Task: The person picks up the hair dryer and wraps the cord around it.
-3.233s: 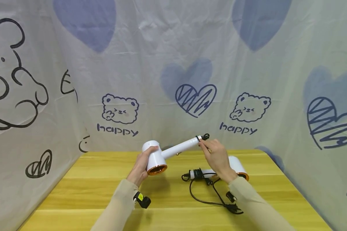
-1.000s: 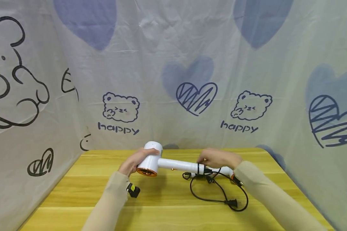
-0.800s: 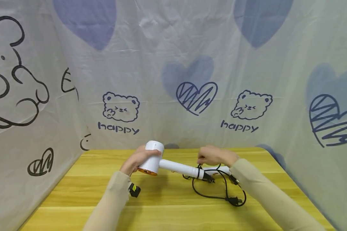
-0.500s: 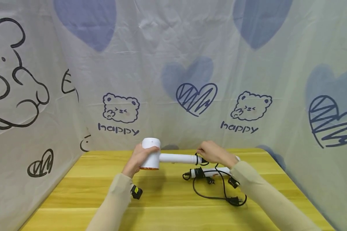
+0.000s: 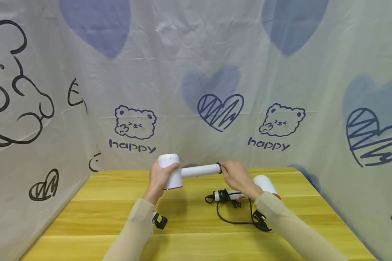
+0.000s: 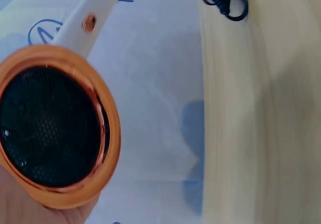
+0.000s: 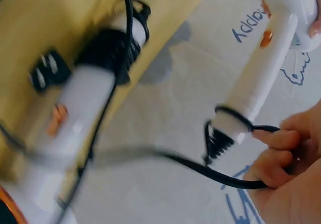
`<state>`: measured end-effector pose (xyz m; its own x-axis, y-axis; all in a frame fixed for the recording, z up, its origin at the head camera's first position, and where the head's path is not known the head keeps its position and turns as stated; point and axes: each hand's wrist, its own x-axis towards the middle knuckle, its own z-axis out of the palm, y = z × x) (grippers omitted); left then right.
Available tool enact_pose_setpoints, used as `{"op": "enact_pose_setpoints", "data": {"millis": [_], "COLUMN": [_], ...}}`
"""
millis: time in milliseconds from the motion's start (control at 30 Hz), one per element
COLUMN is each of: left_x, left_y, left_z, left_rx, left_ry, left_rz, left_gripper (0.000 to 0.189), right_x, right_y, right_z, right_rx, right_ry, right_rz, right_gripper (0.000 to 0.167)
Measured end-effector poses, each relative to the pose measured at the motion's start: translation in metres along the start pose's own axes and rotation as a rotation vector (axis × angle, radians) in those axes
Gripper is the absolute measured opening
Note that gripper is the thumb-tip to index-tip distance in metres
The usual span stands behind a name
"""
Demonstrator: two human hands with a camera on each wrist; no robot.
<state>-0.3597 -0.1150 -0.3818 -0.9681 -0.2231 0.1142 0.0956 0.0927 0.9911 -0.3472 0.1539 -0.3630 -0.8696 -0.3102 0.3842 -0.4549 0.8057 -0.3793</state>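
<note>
A white hair dryer (image 5: 199,170) with a copper-coloured rim is held above the table. My left hand (image 5: 159,178) grips its head, the thumb lying across the white barrel. In the left wrist view the dryer's dark mesh opening (image 6: 50,128) faces the camera. At the handle's end my right hand (image 5: 236,177) pinches the black power cord (image 7: 215,175), which loops once round the handle in the right wrist view. A second white hair dryer (image 5: 264,184) lies on the table beneath my right forearm, its cord (image 5: 223,195) wound round its handle.
The wooden table (image 5: 94,214) has a printed cloth (image 5: 183,54) hanging behind it and at both sides. A black plug (image 5: 237,204) lies by the second dryer's handle. Loose cord hangs near my right wrist.
Since a second ago the held dryer's handle has risen from a downward slope to a slight upward tilt. My right hand has circled round the handle's end, carrying the cord.
</note>
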Motion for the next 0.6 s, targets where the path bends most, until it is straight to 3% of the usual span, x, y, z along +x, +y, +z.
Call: {"op": "enact_pose_setpoints", "data": {"millis": [267,433,600], "left_x": [0.001,-0.003,-0.004], "left_y": [-0.009,-0.011,-0.012], "left_z": [0.009,0.012,0.010], "left_rx": [-0.181,-0.261,-0.321], "left_ry": [0.066,0.065,0.056], "left_rz": [-0.093,-0.153,-0.224], "left_gripper": [0.064,0.069,0.073], "right_x": [-0.012,-0.017,-0.021], "right_y": [0.007,0.015,0.026], "right_z": [0.014,0.016,0.014], "right_rx": [0.247,0.392,0.591], "right_ry": [0.103,0.090,0.025], "right_rz": [0.080,0.091,0.080], "right_gripper": [0.040,0.042,0.043]}}
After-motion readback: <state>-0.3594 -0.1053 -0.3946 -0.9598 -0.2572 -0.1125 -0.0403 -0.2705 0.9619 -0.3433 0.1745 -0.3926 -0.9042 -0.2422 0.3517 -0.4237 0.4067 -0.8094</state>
